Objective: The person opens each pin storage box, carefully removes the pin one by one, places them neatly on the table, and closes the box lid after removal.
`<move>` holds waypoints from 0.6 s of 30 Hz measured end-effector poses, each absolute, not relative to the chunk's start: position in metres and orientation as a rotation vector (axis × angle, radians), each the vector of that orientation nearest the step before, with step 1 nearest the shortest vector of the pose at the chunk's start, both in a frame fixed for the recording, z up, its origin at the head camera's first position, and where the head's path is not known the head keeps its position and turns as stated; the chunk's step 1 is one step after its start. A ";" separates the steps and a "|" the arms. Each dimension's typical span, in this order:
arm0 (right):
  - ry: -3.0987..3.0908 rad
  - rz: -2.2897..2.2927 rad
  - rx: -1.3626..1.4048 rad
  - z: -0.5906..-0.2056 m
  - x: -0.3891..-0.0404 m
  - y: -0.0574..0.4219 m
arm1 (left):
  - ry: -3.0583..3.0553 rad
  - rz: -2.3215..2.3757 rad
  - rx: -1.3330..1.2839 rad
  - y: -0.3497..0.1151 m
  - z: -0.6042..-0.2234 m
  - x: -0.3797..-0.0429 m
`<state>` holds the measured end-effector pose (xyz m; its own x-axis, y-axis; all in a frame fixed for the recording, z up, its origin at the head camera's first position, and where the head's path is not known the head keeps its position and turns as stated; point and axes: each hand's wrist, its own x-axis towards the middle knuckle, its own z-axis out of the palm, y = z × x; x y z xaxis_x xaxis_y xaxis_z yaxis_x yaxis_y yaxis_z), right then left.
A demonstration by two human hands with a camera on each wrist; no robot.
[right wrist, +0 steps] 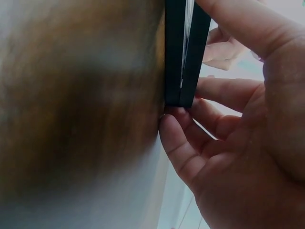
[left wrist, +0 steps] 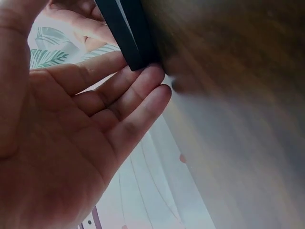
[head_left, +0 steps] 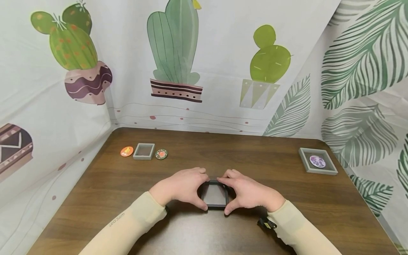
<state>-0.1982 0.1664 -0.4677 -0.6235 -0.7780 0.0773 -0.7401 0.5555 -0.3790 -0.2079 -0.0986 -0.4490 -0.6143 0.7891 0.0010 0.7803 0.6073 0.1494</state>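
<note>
Black frame (head_left: 216,207) looks light, stiff, film (head_left: 215,194) probably delicate, so grab rims: left hand (head_left: 188,186) pinches 9 o'clock, right hand (head_left: 248,190) 3.

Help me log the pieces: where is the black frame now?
In the head view, the black frame is low, just right of centre, held between the left grip and the right grip.

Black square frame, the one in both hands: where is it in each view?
Head: black square frame below centre, between bare left hand and bare right hand.
Left wrist: top edge, left of centre, seen edge-on.
Right wrist: top edge, just right of centre, seen edge-on.
Shared landmark: brown wood-grain table, visible in all three.
</note>
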 end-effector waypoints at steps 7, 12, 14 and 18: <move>2.670 -0.594 -1.286 -0.467 -0.198 0.166 | 2.744 0.200 1.304 -0.097 -0.447 -0.207; 2.664 -0.609 -1.272 -0.466 -0.198 0.166 | 2.744 0.202 1.303 -0.097 -0.445 -0.206; 2.663 -0.612 -1.270 -0.466 -0.198 0.165 | 2.743 0.206 1.303 -0.097 -0.445 -0.206; 2.662 -0.606 -1.266 -0.466 -0.197 0.164 | 2.743 0.207 1.299 -0.097 -0.444 -0.205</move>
<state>-0.1972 0.1643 -0.4656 -0.6389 -0.7675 0.0522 -0.7144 0.5668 -0.4104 -0.2053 -0.0969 -0.4442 -0.6312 0.7749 -0.0317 0.7614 0.6270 0.1651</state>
